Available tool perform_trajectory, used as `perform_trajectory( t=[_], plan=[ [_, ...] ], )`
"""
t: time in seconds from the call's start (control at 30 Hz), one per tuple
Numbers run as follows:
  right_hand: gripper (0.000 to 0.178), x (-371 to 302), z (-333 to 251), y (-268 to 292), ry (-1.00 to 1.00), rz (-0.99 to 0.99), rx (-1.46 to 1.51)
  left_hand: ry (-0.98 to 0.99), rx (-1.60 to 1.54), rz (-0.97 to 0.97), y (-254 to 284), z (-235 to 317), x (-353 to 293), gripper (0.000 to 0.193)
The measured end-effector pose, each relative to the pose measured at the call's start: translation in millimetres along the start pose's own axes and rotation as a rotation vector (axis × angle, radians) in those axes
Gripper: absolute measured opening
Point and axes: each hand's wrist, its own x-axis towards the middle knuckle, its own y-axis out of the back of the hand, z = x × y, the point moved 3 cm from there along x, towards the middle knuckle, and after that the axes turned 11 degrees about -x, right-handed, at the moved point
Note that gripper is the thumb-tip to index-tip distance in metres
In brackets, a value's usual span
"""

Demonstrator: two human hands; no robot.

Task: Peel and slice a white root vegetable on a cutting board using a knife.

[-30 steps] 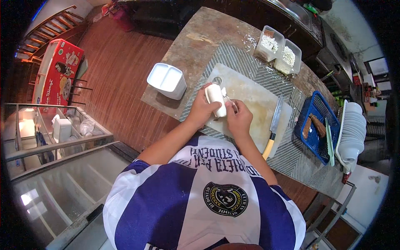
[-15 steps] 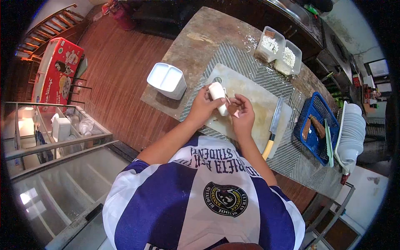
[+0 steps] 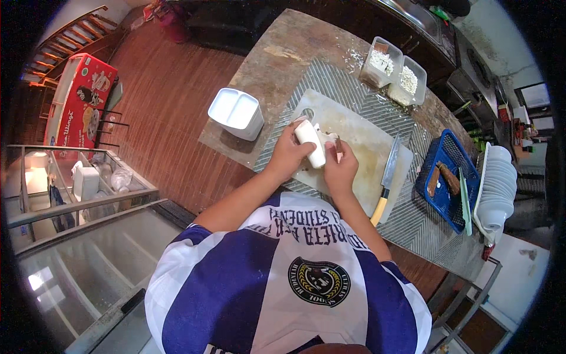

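My left hand (image 3: pixel 287 153) is closed round a white, peeled piece of cassava (image 3: pixel 311 144), held tilted above the cutting board. Beside it, my right hand (image 3: pixel 342 168) pinches a strip of brown and white peel (image 3: pixel 329 139), which lies close along the root's right side. Whether the strip is still joined to the root I cannot tell. Below both hands is the pale, stained cutting board (image 3: pixel 362 131). A knife (image 3: pixel 386 179) with a yellow handle rests across the board's right side, apart from my hands.
A white two-part container (image 3: pixel 237 115) stands left of the board. Two clear tubs (image 3: pixel 407 82) of chopped white bits sit at the back right. Right of the knife are a blue basket (image 3: pixel 439 177) with brown-skinned roots and a rack of stacked white bowls (image 3: pixel 496 183).
The cassava has turned to show more bare white flesh. My right hand has moved slightly down, with the peel strip now spread beside the root.
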Motion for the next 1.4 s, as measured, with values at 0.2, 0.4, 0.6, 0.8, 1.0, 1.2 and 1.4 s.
perform_trajectory(
  t=[0.2,0.4,0.6,0.8,1.0,1.2,1.4],
  plan=[
    [0.023,1,10,-2,-0.08,-0.085,0.168,0.101,-0.083,0.019,-2,5,-2,0.073],
    [0.036,2,24,-13,-0.078,-0.241,0.482,0.115,-0.204,-0.002,3,2,-1,0.076],
    [0.03,-1,23,-5,-0.084,-0.187,0.235,0.276,0.228,-0.017,-10,14,-3,0.083],
    [0.024,0,18,-5,0.015,-0.159,0.282,0.102,0.163,-0.095,-7,8,1,0.081],
    [0.026,3,10,0,-0.046,-0.182,0.237,0.045,0.151,-0.134,-7,5,-1,0.081],
    [0.027,9,3,1,0.063,-0.207,0.414,0.048,0.175,-0.138,9,-6,6,0.071],
    [0.028,15,5,14,0.371,-0.181,0.078,0.11,0.084,-0.209,0,1,-2,0.066]
  ],
)
